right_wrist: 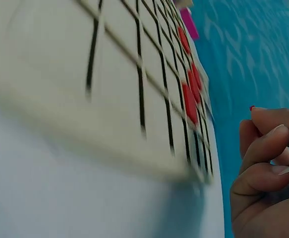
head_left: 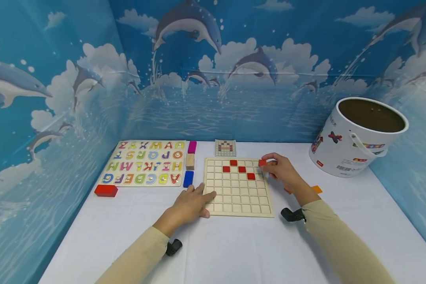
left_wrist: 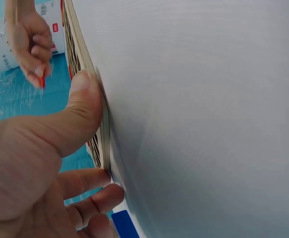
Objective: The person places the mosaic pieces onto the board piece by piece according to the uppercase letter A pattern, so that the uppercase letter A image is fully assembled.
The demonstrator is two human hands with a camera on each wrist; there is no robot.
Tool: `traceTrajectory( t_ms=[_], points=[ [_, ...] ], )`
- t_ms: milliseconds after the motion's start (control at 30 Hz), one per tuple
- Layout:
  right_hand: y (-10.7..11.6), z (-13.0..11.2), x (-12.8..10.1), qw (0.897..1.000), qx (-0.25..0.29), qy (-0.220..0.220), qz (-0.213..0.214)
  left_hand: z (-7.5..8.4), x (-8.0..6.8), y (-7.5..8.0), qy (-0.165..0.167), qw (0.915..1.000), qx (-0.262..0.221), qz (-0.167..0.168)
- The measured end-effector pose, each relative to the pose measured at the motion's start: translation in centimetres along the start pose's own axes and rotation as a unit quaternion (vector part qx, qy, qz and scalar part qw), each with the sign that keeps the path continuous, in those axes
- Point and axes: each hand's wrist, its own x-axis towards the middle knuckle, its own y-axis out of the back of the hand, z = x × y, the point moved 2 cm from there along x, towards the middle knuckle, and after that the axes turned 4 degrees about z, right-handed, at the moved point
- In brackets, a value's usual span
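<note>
A wooden grid board (head_left: 238,197) lies in the middle of the white table. Several red tiles (head_left: 241,169) sit in its far rows; they also show in the right wrist view as red tiles (right_wrist: 189,101). My right hand (head_left: 271,165) hovers at the board's far right corner and pinches a red tile (head_left: 262,162) between thumb and fingers. My left hand (head_left: 198,197) lies flat at the board's near left edge, with the thumb (left_wrist: 85,99) pressing on the board's rim (left_wrist: 103,129). The left wrist view also catches the right hand (left_wrist: 32,47) with its red tile (left_wrist: 42,82).
An alphabet puzzle (head_left: 145,162) lies at the left, with magenta (head_left: 192,147), wooden (head_left: 189,161) and blue (head_left: 188,178) blocks beside it and a red block (head_left: 105,190) in front. A pattern card (head_left: 225,148) lies behind the board. A white bucket (head_left: 358,136) stands at the right, and an orange piece (head_left: 316,189) lies near my right wrist.
</note>
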Motion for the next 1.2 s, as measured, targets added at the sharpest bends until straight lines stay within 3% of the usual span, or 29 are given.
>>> traceTrajectory(
  t_ms=[267, 400, 567, 667, 900, 1033, 1200],
  points=[
    [-8.2, -2.4, 0.4, 0.995, -0.011, 0.031, -0.097, 0.0, 0.0, 0.1, -0.002, 1.0000, 0.002, 0.000],
    [-10.9, -3.0, 0.4, 0.989, -0.089, 0.060, -0.103, 0.0, 0.1, 0.1, -0.003, 1.0000, 0.007, -0.001],
    [-12.9, -3.6, 0.6, 0.971, -0.206, 0.096, -0.073, -0.1, 0.1, 0.0, -0.004, 1.0000, 0.009, 0.000],
    [-13.6, -3.8, 0.7, 0.963, -0.242, 0.104, -0.063, -0.1, 0.0, 0.1, -0.004, 0.9999, 0.011, 0.000],
    [-13.9, -4.0, 0.7, 0.960, -0.256, 0.100, -0.061, -0.1, 0.0, 0.0, -0.003, 0.9999, 0.011, 0.000],
    [-12.9, -4.1, -0.3, 0.968, -0.226, 0.089, -0.059, 0.0, 0.0, 0.1, -0.001, 1.0000, 0.009, -0.002],
    [-9.0, -3.8, -2.0, 0.982, -0.160, 0.083, -0.053, -0.1, 0.0, 0.0, 0.006, 1.0000, 0.000, -0.004]
  ],
)
